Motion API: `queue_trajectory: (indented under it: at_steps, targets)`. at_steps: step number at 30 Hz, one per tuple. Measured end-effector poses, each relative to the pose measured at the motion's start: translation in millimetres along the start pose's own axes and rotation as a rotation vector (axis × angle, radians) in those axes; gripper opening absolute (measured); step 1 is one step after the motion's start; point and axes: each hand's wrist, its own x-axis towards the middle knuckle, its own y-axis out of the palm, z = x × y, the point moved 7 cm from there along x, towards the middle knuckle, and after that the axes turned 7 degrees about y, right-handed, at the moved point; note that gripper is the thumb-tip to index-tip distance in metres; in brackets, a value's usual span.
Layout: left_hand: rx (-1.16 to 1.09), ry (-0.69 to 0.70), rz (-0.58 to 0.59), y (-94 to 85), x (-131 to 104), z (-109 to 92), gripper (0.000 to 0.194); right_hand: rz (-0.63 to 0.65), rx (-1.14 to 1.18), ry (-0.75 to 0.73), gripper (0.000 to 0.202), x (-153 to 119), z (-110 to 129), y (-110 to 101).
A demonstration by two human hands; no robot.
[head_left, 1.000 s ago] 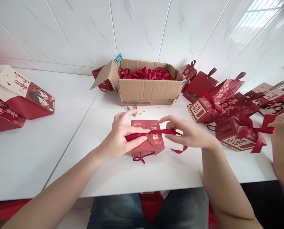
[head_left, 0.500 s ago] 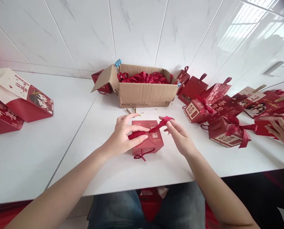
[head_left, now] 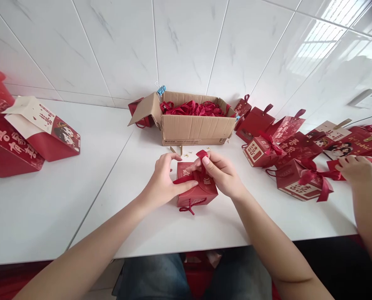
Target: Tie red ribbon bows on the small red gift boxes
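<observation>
A small red gift box (head_left: pixel 197 198) with gold lettering sits on the table in front of me, a twisted red cord handle (head_left: pixel 190 205) hanging from its near side. Across its top lies a red satin ribbon (head_left: pixel 180 180). My left hand (head_left: pixel 161 177) is at the box's left, its thumb pressing the ribbon against the lid and its index finger bent above. My right hand (head_left: pixel 225 173) pinches the ribbon's free end between thumb and fingers, holding it up over the lid. Some fingertips between the two hands overlap and are hard to tell apart.
Behind the box stands a cardboard carton (head_left: pixel 195 127) full of red ribbons, with small gold pieces (head_left: pixel 186 155) before it. Finished-looking gift boxes (head_left: pixel 301 181) crowd the right, where another person's hand (head_left: pixel 358 168) works. Larger red-and-white boxes (head_left: pixel 61 137) stand left.
My right hand has moved left, bringing the ribbon end from the box's right side to above the lid. My left hand stays on the ribbon. The view has shifted slightly.
</observation>
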Motion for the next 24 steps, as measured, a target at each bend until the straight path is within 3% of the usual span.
queue_trajectory:
  at_steps: [3,7,8,11,13,14,17,21,24]
  targets:
    - [0.002,-0.027,-0.038,-18.1,4,2,0.072,0.034,-0.085,0.001,0.029,-3,1,3]
    - [-0.048,-0.009,-0.166,-79.5,0,-11,0.040,0.026,-0.064,0.022,0.028,-3,-1,5]
    - [-0.081,-0.015,-0.072,-83.9,-4,-14,0.046,0.024,-0.045,0.030,0.028,-3,-3,6]
    - [-0.132,-0.155,0.523,-54.3,-40,-12,0.055,0.016,-0.028,0.039,0.030,-3,-4,6]
    - [-0.026,-0.252,0.656,-38.2,-63,-2,0.054,0.012,-0.036,0.039,0.030,-4,-3,6]
    - [-0.001,-0.235,0.680,-29.8,-69,0,0.053,0.008,-0.043,0.039,0.030,-5,-3,6]
    - [0.024,-0.198,0.575,-17.0,-67,4,0.040,-0.003,-0.076,0.035,0.029,-7,0,6]
    - [-0.050,-0.150,0.219,-28.6,-28,-8,0.035,-0.030,-0.057,0.027,0.028,-8,0,7]
    - [-0.174,-0.117,0.065,-33.9,5,-24,0.035,-0.058,0.019,0.009,0.028,-7,0,7]
